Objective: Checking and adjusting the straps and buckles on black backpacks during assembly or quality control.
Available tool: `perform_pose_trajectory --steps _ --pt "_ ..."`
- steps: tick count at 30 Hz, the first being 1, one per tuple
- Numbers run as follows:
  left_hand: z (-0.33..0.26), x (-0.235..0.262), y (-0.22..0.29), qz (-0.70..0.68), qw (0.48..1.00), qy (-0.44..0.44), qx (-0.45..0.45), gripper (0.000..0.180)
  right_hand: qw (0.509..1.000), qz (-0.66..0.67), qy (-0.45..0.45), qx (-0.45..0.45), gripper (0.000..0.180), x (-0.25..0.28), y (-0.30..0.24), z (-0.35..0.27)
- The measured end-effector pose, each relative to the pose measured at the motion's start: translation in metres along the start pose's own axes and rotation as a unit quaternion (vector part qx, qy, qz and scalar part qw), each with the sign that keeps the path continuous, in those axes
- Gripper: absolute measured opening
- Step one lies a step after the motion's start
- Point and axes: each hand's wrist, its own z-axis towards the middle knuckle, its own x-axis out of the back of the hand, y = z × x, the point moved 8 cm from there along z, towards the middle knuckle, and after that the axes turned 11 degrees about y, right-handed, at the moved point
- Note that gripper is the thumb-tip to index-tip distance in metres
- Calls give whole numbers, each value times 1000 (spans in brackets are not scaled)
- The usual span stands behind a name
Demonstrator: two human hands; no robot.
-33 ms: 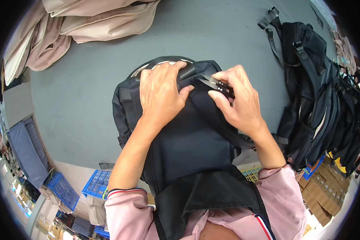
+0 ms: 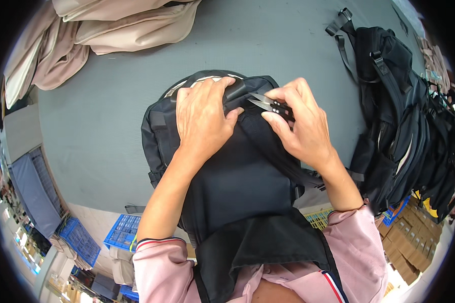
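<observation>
A black backpack (image 2: 247, 182) lies on the grey table in front of me, its top end pointing away. My left hand (image 2: 203, 113) is closed on the fabric near the backpack's top, thumb and fingers gripping around the carry handle area. In my right hand (image 2: 303, 121) I hold a small pair of black-handled thread snips (image 2: 273, 104). Their two metal blades are parted and point left at the fabric, close to my left thumb. Whether the blades touch a thread cannot be made out.
More black backpacks (image 2: 394, 111) are heaped along the table's right side. Beige and pinkish bags (image 2: 136, 28) lie at the far left. Below the table edge stand blue plastic crates (image 2: 122, 231), a yellow crate (image 2: 318, 220) and cardboard boxes (image 2: 409, 237) at the lower right.
My right hand has shifted slightly up and left with the snips, whose blades are now farther apart. The left hand stays in nearly the same place on the backpack.
</observation>
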Motion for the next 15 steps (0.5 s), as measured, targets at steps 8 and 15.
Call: perform_pose_trajectory --steps 8,15 --pt "-1 2 5 -43 998 41 -29 53 993 -26 -51 103 23 -15 0 11" --pt "0 0 5 -33 999 22 -22 52 993 -13 -49 105 20 -18 -1 16"
